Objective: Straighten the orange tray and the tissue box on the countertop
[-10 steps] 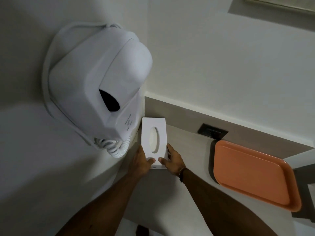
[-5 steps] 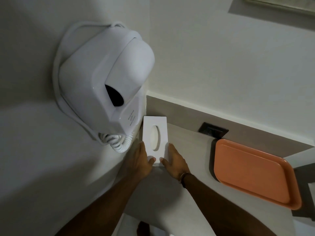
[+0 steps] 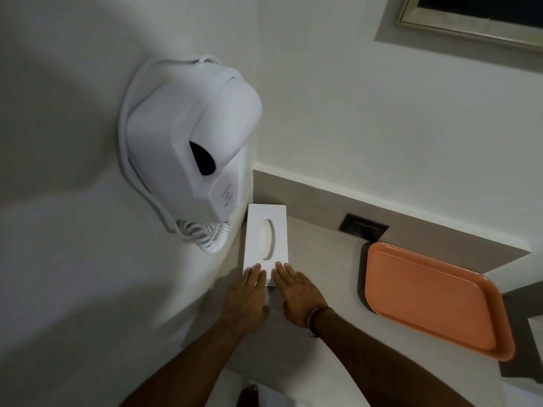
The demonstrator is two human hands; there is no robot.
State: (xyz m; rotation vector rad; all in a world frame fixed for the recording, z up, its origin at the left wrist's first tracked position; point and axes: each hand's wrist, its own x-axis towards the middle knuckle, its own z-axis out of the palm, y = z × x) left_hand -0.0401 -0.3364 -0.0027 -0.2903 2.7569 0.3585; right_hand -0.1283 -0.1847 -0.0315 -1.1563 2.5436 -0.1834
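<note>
The white tissue box (image 3: 266,236) lies flat on the beige countertop (image 3: 323,274), in the back left corner, with its long side along the left wall. My left hand (image 3: 245,298) and my right hand (image 3: 296,295) lie flat side by side at its near end, fingertips resting on the box top, gripping nothing. The orange tray (image 3: 435,295) sits empty at the right of the countertop, apart from both hands, with its right corner at the counter's edge.
A white wall-mounted hair dryer (image 3: 191,160) with a coiled cord (image 3: 208,236) hangs on the left wall just above the box. A dark socket (image 3: 363,230) is set in the backsplash behind the tray. A framed mirror edge (image 3: 470,22) is at the top right.
My hands have left the sides of the box's near end and now lie flat on top of it. The box sits closer along the left wall.
</note>
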